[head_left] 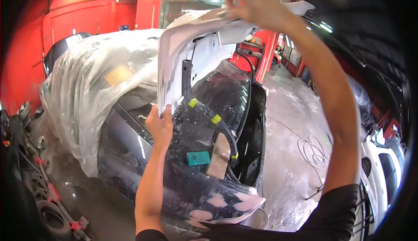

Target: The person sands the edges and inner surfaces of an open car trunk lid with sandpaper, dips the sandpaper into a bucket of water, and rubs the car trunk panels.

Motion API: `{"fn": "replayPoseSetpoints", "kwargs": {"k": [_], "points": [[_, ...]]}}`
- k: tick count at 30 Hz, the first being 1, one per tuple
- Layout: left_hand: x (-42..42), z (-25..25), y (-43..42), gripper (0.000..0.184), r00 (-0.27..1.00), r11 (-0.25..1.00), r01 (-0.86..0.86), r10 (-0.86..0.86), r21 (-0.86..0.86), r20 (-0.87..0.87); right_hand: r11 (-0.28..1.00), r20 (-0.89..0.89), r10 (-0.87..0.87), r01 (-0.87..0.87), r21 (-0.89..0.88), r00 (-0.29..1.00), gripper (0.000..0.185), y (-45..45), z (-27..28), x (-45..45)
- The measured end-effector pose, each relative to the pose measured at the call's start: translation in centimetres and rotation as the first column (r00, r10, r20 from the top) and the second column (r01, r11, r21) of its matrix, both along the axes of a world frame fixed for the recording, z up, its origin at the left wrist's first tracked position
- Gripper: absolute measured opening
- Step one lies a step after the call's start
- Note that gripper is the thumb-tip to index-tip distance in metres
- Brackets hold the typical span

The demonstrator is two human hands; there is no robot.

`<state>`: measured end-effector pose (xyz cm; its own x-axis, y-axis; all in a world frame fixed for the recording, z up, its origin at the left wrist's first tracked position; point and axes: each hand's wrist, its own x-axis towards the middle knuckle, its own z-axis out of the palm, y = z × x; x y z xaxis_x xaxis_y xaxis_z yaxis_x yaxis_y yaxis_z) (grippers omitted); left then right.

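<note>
A raised trunk lid (167,51), whitish with sanded-looking patches, stands over the rear of a dark car (152,178). My left hand (160,125) grips its lower left edge, thumb on the near side and fingers partly hidden. At the lid's top edge is my right hand (248,4), its fingers curled and blurred; whatever they may hold I cannot make out. Below the lid, a teal block (198,158) and a flat tan piece (219,156) lie on the car. A black hinge arm (226,130) with yellow tape curves up to the lid.
Crumpled plastic sheeting (93,71) covers the car's front part. A coiled hose or cable (313,152) lies on the wet-looking floor at right. At lower left are a tire (53,218) and a red-and-grey metal bar (54,193). A white vehicle (379,171) stands at far right.
</note>
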<state>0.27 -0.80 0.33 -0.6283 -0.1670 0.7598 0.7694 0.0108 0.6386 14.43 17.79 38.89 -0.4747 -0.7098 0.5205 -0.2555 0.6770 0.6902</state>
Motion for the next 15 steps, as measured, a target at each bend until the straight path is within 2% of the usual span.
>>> {"fn": "replayPoseSetpoints", "kwargs": {"k": [1,2,3,4,6,7,8,10,13,14,15], "points": [[-0.2,-0.4,0.0,0.014,0.999,0.999,0.032,-0.032,0.014,0.011,0.992,-0.057,0.118,-0.119,-0.028,0.991,0.024,0.0,-1.3,-2.6],[-0.3,-0.4,-0.3,0.014,0.998,0.998,0.061,-0.062,0.027,0.017,0.98,-0.124,0.197,-0.191,0.059,0.973,0.019,-2.1,-2.4,-2.6],[0.9,0.5,-1.3,0.02,0.99,0.994,0.094,-0.088,-0.053,0.112,0.956,-0.189,0.279,-0.252,0.153,0.942,0.016,-3.9,-3.8,-1.6],[1.4,1.4,-1.5,0.026,0.999,0.997,-0.05,0.049,-0.065,-0.017,0.96,-0.217,0.277,-0.259,0.109,0.936,0.017,-4.2,-5.2,-0.5],[2.1,3.0,-1.6,0.041,0.913,0.946,-0.324,0.303,-0.034,-0.273,0.961,-0.268,0.269,-0.275,0.014,0.925,0.018,-4.3,-8.8,1.3],[3.0,4.6,-2.1,0.054,0.922,0.951,-0.295,0.259,-0.088,-0.288,0.969,-0.193,0.2,-0.223,-0.104,0.961,0.018,-3.8,-11.3,2.8],[3.8,6.7,-2.1,0.053,0.871,0.941,-0.322,0.253,-0.1,-0.421,0.964,-0.107,0.142,-0.162,-0.213,0.984,0.018,-2.9,-14.1,4.3],[5.3,11.9,-1.2,0.053,0.745,0.918,-0.373,0.209,-0.135,-0.634,0.928,-0.01,0.161,-0.155,-0.34,0.987,0.023,-0.5,-20.5,5.0],[7.8,20.1,2.4,0.057,0.595,0.883,-0.424,0.105,-0.201,-0.797,0.686,0.15,0.148,0.008,-0.728,0.978,0.022,0.3,-28.1,7.2],[8.1,22.2,4.5,0.06,0.574,0.888,-0.412,0.079,-0.204,-0.815,0.568,0.192,0.184,0.056,-0.821,0.964,0.021,0.3,-30.0,7.8],[8.1,23.8,6.3,0.063,0.551,0.892,-0.403,0.056,-0.206,-0.832,0.507,0.213,0.196,0.088,-0.858,0.957,0.021,0.0,-31.3,8.6]]}}
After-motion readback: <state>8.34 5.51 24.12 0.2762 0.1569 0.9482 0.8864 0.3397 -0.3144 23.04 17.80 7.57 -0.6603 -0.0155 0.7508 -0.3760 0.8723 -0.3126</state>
